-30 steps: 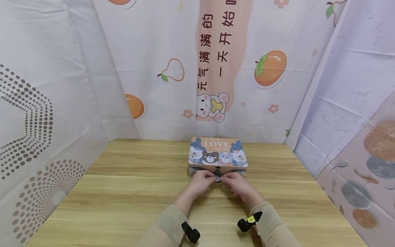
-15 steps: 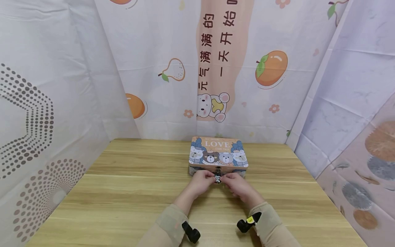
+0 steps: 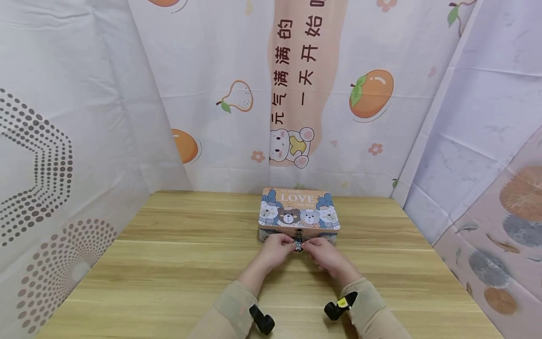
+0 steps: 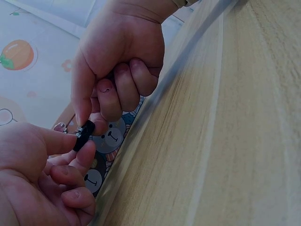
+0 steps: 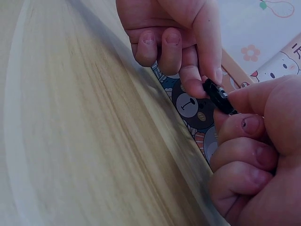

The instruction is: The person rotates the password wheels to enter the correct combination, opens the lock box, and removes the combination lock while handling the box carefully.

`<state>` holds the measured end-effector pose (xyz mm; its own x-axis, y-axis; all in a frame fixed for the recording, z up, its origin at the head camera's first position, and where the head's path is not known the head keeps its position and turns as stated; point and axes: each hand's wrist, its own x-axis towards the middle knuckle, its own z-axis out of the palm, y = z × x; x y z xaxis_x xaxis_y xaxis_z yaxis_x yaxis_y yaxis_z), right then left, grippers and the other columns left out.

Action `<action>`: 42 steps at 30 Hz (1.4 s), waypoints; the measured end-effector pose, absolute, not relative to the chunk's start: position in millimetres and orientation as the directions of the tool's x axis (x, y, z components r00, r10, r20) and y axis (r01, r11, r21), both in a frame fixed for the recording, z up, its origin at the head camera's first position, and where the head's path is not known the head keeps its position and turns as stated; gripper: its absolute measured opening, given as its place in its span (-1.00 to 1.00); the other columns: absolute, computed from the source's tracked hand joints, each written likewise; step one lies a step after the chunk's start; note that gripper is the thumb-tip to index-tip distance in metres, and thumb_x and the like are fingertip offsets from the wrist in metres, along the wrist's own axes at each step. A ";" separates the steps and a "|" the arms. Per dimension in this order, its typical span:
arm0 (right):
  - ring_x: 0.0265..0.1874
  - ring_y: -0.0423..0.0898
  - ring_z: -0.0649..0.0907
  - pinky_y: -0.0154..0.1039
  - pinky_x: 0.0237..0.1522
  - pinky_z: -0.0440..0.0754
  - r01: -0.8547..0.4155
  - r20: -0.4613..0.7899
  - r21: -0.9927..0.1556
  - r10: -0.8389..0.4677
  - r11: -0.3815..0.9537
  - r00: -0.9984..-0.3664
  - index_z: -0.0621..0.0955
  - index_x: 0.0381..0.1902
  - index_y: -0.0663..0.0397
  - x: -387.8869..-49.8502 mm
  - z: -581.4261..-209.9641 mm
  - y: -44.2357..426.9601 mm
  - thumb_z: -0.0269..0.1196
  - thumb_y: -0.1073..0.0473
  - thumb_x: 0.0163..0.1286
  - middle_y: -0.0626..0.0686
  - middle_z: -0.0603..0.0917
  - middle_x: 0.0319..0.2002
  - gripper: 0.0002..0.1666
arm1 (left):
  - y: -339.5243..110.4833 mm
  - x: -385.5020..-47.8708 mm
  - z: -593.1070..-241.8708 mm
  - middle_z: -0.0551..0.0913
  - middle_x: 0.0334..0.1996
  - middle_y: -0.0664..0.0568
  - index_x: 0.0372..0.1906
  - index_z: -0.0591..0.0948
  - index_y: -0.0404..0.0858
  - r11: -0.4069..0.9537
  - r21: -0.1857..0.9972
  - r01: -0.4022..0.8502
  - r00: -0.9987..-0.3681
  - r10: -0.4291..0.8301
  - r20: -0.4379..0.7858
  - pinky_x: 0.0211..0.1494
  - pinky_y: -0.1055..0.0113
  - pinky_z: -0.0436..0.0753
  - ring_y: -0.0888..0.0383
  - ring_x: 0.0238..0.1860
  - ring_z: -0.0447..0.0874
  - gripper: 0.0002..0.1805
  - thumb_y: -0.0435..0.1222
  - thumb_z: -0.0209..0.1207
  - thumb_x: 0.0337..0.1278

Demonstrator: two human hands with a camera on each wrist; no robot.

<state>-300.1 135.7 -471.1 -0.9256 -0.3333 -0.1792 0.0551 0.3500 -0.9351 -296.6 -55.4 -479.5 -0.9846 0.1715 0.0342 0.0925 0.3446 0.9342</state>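
Note:
A small black padlock (image 3: 298, 245) with silvery dial-like parts hangs at the front latch of a closed box (image 3: 298, 207) printed with bears and the word LOVE. From the left, my left hand (image 3: 274, 250) pinches the padlock between thumb and forefinger. My right hand (image 3: 329, 256) pinches its other side the same way. In the left wrist view, the thumb and finger of my left hand (image 4: 42, 174) meet the black body (image 4: 84, 135), its other fingers curled. The right wrist view has my right hand (image 5: 263, 146) at the padlock (image 5: 218, 96); fingertips cover part of it.
The box stands near the back edge of a wood-grain table (image 3: 190, 263). Patterned curtains (image 3: 203, 70) rise behind it and at both sides. A small black camera (image 3: 262, 320) is strapped to the left wrist, another (image 3: 340, 306) to the right.
Both hands stay at the padlock, and the box has not moved. Only a very slight shift of the right wrist shows.

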 end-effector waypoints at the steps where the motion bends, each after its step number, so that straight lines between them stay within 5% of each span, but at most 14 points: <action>1: -0.79 -0.21 0.22 -0.33 -0.71 0.19 0.054 -0.180 -0.933 -0.333 0.355 -0.926 0.60 -0.25 0.29 -299.9 -470.7 135.5 0.08 0.13 0.58 -0.11 0.30 -0.69 -0.67 | -55.3 -296.6 -479.8 0.70 -0.38 0.06 -0.18 0.70 -0.35 0.344 0.934 0.095 -0.984 0.172 0.036 -0.17 0.23 0.55 0.15 -0.28 0.57 -0.87 -0.34 0.26 0.32; 42: -0.77 -0.20 0.21 -0.33 -0.71 0.17 0.077 -0.192 -0.935 -0.312 0.345 -0.931 0.63 -0.18 0.27 -303.0 -472.8 138.1 0.11 0.02 0.57 -0.08 0.33 -0.65 -0.62 | -54.1 -296.5 -479.8 0.68 -0.37 0.05 -0.20 0.69 -0.36 0.341 0.934 0.107 -0.984 0.172 0.050 -0.24 0.25 0.53 0.15 -0.32 0.55 -0.88 -0.35 0.26 0.31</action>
